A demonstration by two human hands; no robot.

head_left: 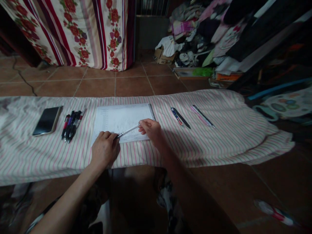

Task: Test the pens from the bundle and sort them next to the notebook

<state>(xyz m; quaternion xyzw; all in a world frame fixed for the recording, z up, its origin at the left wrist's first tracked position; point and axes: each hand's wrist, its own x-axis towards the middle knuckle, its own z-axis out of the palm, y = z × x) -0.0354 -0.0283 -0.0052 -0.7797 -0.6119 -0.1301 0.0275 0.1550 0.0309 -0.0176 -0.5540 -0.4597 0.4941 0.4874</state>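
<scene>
Pen [128, 131] lies slanted between my two hands over the notebook [122, 122] on the tabletop [219, 136], my right hand [150, 129] pinching its top end and my left hand [105, 149] closed around its tip.

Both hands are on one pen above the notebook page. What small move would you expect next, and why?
Probably the two hands draw apart along the pen, uncapping it. The left hand pinches one end and the right hand the other, holding it just over the open spiral notebook. Whether that end is a cap is too small to tell.
</scene>
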